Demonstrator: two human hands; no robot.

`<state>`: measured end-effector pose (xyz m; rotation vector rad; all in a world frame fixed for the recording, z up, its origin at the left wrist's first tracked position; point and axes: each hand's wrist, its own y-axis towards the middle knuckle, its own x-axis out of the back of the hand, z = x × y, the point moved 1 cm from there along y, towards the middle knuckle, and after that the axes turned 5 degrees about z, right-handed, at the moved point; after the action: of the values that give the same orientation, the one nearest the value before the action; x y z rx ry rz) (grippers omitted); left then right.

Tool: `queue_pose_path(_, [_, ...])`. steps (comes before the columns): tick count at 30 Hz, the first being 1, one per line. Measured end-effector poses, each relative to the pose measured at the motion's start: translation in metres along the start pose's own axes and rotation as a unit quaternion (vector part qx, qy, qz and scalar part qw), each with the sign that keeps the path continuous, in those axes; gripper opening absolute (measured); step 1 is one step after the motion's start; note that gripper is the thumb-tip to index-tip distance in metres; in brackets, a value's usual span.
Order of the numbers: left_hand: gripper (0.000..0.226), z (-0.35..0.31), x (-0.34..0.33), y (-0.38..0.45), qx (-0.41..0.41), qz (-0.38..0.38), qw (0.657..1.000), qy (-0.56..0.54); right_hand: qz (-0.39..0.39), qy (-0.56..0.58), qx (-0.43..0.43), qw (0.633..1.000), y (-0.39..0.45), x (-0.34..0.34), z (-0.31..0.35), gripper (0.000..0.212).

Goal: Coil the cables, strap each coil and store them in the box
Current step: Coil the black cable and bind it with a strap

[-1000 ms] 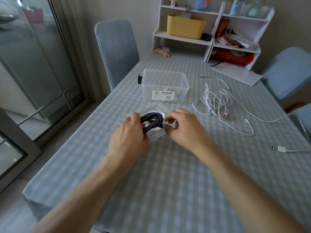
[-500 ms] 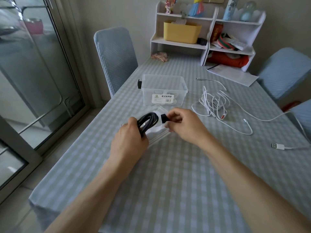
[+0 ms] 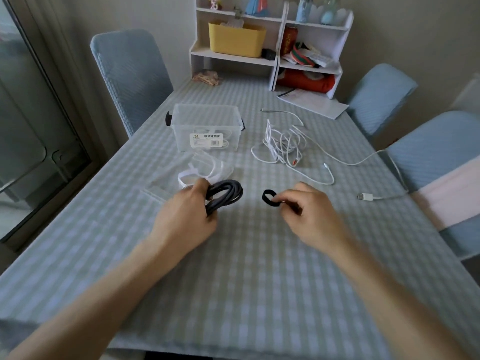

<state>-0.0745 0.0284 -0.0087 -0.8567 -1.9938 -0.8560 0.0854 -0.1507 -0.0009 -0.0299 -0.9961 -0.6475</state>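
My left hand (image 3: pixel 188 216) grips a coiled dark grey cable (image 3: pixel 226 194) just above the checked tablecloth. A little to its right, my right hand (image 3: pixel 311 216) pinches a small black strap (image 3: pixel 268 197) curled into a loop; the strap is apart from the coil. Behind the hands lies a clear plastic bag (image 3: pixel 207 168) holding white straps. The clear storage box (image 3: pixel 206 128) stands open further back, with a white cable showing through its wall. A loose tangle of white cable (image 3: pixel 283 144) lies to the right of the box.
A white USB plug (image 3: pixel 365 196) on a long lead lies at the right. A white shelf unit (image 3: pixel 267 40) with a yellow bin stands at the table's far end beside a sheet of paper (image 3: pixel 311 102). Blue chairs (image 3: pixel 130 74) surround the table; a glass door is left.
My right hand has drawn away to the right from the grey coil, taking the black strap with it. My left hand keeps its hold on the coil. The camera has tilted.
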Motion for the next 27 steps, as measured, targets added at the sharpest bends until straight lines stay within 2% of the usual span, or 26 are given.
queue_pose_path(4, [0.021, -0.02, -0.009, -0.001, -0.018, 0.023, 0.999, 0.032, 0.058, -0.158, 0.036, 0.985, -0.024, -0.001, -0.005, 0.027])
queue_pose_path(7, [0.022, -0.031, -0.014, -0.002, -0.027, 0.02, 0.999, 0.025, 0.048, -0.19, 0.098, 0.976, -0.029, -0.001, -0.004, 0.026])
queue_pose_path(10, [0.021, -0.043, -0.021, -0.002, -0.044, 0.029, 0.998, 0.02, 0.04, -0.202, 0.124, 0.971, -0.029, 0.0, -0.007, 0.037])
queue_pose_path(13, [0.015, -0.053, -0.028, -0.003, -0.064, 0.036, 0.996, -0.06, 0.05, -0.207, 0.143, 0.966, -0.03, 0.001, -0.013, 0.053])
queue_pose_path(16, [0.027, -0.066, -0.034, 0.001, -0.016, 0.043, 0.986, -0.163, 0.046, -0.189, 0.156, 0.968, -0.027, 0.006, -0.023, 0.065])
queue_pose_path(19, [0.017, -0.075, -0.038, 0.007, 0.005, 0.104, 0.975, -0.196, 0.045, -0.158, 0.156, 0.974, -0.024, 0.007, -0.029, 0.051])
queue_pose_path(23, [0.023, -0.076, -0.038, 0.007, -0.002, 0.125, 0.966, -0.228, 0.058, -0.071, 0.083, 0.992, -0.023, 0.011, -0.034, 0.017])
queue_pose_path(27, [0.023, -0.067, -0.033, 0.005, 0.022, 0.159, 0.955, -0.248, 0.029, -0.031, 0.045, 0.998, -0.023, 0.016, -0.044, 0.006])
